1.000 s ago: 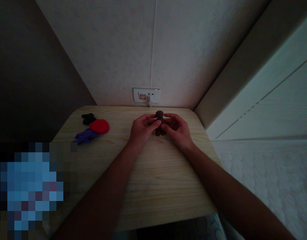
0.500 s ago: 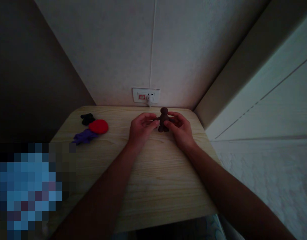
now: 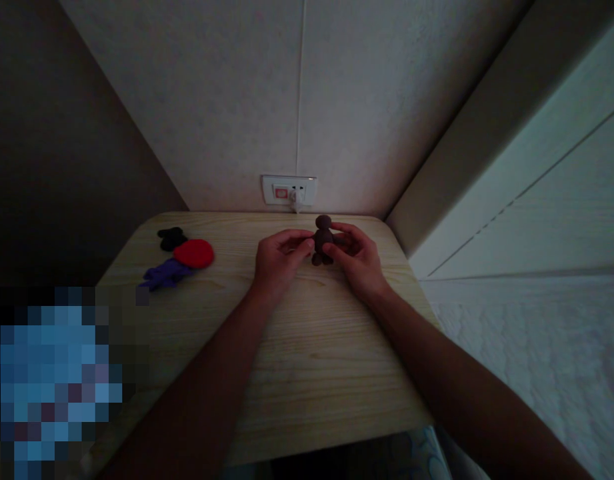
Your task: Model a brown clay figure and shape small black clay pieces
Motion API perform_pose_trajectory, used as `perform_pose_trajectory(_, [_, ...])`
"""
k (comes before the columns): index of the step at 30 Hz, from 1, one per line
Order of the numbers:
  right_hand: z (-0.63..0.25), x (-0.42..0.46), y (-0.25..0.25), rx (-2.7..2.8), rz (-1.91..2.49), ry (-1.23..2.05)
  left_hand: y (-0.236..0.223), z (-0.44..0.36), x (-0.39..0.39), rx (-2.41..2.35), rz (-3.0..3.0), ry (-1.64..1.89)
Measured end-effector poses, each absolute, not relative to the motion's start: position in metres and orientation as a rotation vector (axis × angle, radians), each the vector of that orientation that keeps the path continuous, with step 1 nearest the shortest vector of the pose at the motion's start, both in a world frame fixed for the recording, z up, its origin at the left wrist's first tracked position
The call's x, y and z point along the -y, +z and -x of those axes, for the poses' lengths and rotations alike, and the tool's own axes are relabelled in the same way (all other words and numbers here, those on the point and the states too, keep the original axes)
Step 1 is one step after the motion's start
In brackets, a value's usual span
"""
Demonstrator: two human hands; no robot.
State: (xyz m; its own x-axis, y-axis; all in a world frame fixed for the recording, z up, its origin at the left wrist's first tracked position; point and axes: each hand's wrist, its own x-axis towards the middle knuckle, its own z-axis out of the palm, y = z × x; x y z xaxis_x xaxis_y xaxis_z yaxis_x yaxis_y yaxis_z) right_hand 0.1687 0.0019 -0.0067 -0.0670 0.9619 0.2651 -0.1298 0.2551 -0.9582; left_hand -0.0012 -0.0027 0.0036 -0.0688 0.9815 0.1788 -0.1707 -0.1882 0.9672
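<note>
A small dark brown figure with a round head stands upright near the far edge of the pale wooden table. My left hand pinches its left side with thumb and fingertips. My right hand grips its body from the right, fingers curled round it. Both hands rest low over the tabletop.
At the table's far left lie a black lump, a flat red disc and a purple flattened piece. A wall socket with a plug sits just behind the figure. A white panelled surface runs along the right.
The figure went from lying between my hands to standing upright. My fingers shifted slightly round it, and the view drifted a little.
</note>
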Motion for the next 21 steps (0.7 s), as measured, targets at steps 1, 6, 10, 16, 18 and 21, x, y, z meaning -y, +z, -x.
perform_pose_trajectory(1, [-0.1688, -0.0018, -0.0070, 1.302, 0.886, 1.123, 0.0034, 0.0013, 0.0026, -1.027, -1.188, 1.461])
perform_pose_trajectory(6, [-0.1681, -0.0013, -0.0068, 1.283, 0.858, 1.139, 0.0019, 0.0016, 0.0010, -1.024, -1.207, 1.465])
perform_pose_trajectory(10, [-0.1676, -0.0008, -0.0060, 1.263, 0.853, 1.158, 0.0016, 0.0020, 0.0008, -1.031, -1.223, 1.466])
perform_pose_trajectory(16, [-0.1680, 0.0002, -0.0055, 1.270, 0.891, 1.149, 0.0014, 0.0018, 0.0016, -1.036, -1.221, 1.459])
perform_pose_trajectory(18, [-0.1682, -0.0001, -0.0058, 1.272, 0.897, 1.136, 0.0013, 0.0016, 0.0017, -1.035, -1.216, 1.456])
perform_pose_trajectory(21, [-0.1685, -0.0007, -0.0065, 1.264, 0.905, 1.125, 0.0018, 0.0015, 0.0020, -1.039, -1.225, 1.456])
